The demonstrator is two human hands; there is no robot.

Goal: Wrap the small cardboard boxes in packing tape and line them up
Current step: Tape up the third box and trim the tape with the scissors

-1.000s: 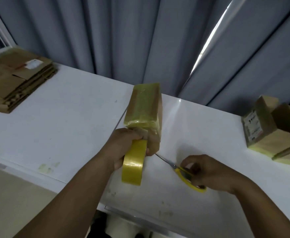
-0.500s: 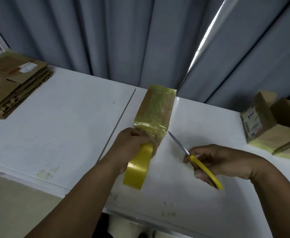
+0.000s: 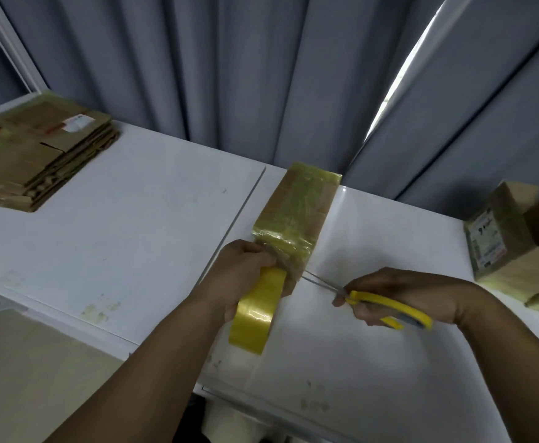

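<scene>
Yellow-taped cardboard box point(image 3: 297, 212), long side pointing away, held with tape roll point(image 3: 257, 314) in left hand point(image 3: 241, 276); scissors point(image 3: 386, 303) held in right hand point(image 3: 402, 292).

The box point(image 3: 297, 212) is brown cardboard under yellowish clear tape. It is tilted, far end raised, with its near end gripped by the left hand point(image 3: 246, 273). The yellow tape roll point(image 3: 257, 311) hangs on edge from that end. The yellow-handled scissors point(image 3: 373, 298), held in the right hand point(image 3: 399, 292), have their blade tips at the box's near corner. More taped boxes point(image 3: 501, 247) sit far right, and 1 stack of flat cardboard point(image 3: 38, 158) lies far left.
</scene>
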